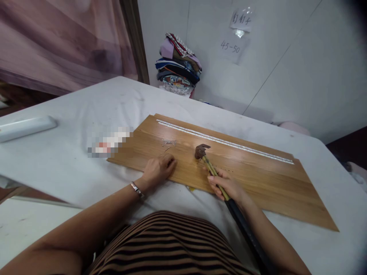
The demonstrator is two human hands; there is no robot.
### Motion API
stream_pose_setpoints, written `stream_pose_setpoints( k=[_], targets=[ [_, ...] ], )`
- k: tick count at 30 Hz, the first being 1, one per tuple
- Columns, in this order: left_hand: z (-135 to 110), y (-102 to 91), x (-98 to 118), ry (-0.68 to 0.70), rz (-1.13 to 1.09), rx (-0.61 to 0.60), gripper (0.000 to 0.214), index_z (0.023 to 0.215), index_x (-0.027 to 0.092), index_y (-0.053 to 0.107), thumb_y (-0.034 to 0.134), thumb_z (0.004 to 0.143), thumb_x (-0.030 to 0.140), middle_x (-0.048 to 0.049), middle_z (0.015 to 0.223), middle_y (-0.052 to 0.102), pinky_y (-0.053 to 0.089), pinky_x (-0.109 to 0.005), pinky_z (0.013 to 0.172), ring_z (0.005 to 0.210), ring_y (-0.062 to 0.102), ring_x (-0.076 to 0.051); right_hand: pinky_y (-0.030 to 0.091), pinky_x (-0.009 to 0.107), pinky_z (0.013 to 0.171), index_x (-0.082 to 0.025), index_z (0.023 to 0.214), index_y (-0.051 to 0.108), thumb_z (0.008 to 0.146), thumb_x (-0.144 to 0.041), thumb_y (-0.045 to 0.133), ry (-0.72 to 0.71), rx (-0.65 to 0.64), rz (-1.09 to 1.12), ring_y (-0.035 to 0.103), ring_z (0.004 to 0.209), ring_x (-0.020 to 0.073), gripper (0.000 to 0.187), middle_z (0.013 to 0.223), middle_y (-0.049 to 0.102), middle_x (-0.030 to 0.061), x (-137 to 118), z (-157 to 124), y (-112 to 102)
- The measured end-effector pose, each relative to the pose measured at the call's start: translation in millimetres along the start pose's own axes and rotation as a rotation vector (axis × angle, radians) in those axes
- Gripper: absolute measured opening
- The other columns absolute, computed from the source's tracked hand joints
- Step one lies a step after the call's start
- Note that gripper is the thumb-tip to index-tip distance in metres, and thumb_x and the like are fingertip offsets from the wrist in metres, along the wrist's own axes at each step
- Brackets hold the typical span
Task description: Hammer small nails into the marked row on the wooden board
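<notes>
A brown wooden board [269, 187] lies across the white-covered table. My right hand [229, 185] grips a claw hammer [201, 151] partway along its yellow and black handle, with the rusty head over the board and the claw pointing away. At the board's near edge rests my left hand [159, 168], its fingers curled closed; whatever they may hold is hidden. Just beyond it a small pile of nails [169, 142] lies loose on the wood. Small dark dots [223, 169] run in a row beside my right hand; I cannot tell whether they are holes or nail heads.
Two white measuring strips [226, 142] run along the board's far side. A pixelated item [110, 143] touches the left end. Further left lies a white roll-like object [27, 128]. Folded clothes [179, 65] are stacked behind the table [114, 99], against the wall.
</notes>
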State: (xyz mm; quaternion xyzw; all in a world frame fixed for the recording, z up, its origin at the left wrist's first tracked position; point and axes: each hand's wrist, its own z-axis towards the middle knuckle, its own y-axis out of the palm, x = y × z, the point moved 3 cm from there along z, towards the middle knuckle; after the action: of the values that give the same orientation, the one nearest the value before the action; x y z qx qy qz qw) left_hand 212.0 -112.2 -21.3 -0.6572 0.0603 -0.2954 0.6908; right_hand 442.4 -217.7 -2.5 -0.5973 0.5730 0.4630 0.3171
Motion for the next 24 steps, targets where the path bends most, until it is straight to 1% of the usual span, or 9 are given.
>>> stream_pose_setpoints(
  k=[6,11,18,24],
  targets=[
    [-0.2,-1.4,2.5,-0.006,-0.027,-0.015,0.025,0.085,0.022,0.059,0.041,0.094,0.036,-0.0038,0.092,0.070,0.040,-0.027,0.069,0.085,0.064,-0.018,0.028,0.015,0.028,-0.013,0.119,0.048,0.076,-0.045,0.064,0.004,0.009,-0.012,0.030,0.027,0.0056,0.055,0.041,0.043,-0.0128,3.5,1.3,-0.9],
    [-1.1,0.3,1.6,-0.031,-0.016,-0.028,0.025,0.086,0.021,0.060,0.041,0.094,0.035,-0.0040,0.093,0.070,0.040,-0.028,0.068,0.085,0.064,-0.018,0.027,0.014,0.028,-0.014,0.122,0.047,0.078,-0.044,0.063,0.006,0.020,-0.003,0.031,0.028,0.0055,0.056,0.042,0.044,-0.0124,4.1,-0.6,-0.5],
    [-1.5,-0.3,1.5,-0.017,-0.020,-0.018,0.025,0.086,0.021,0.059,0.041,0.095,0.035,-0.0039,0.092,0.070,0.039,-0.028,0.069,0.086,0.064,-0.018,0.028,0.014,0.028,-0.014,0.123,0.047,0.078,-0.042,0.063,0.005,0.010,0.005,0.031,0.029,0.0054,0.055,0.043,0.044,-0.0120,6.7,1.5,-1.5],
    [-1.0,-1.5,1.8,-0.018,-0.030,-0.010,0.025,0.085,0.021,0.060,0.042,0.094,0.035,-0.0039,0.091,0.070,0.039,-0.028,0.068,0.083,0.064,-0.018,0.028,0.014,0.028,-0.014,0.121,0.048,0.077,-0.042,0.064,0.000,0.023,0.000,0.031,0.028,0.0054,0.055,0.042,0.043,-0.0124,2.6,0.6,-1.1]
  ],
)
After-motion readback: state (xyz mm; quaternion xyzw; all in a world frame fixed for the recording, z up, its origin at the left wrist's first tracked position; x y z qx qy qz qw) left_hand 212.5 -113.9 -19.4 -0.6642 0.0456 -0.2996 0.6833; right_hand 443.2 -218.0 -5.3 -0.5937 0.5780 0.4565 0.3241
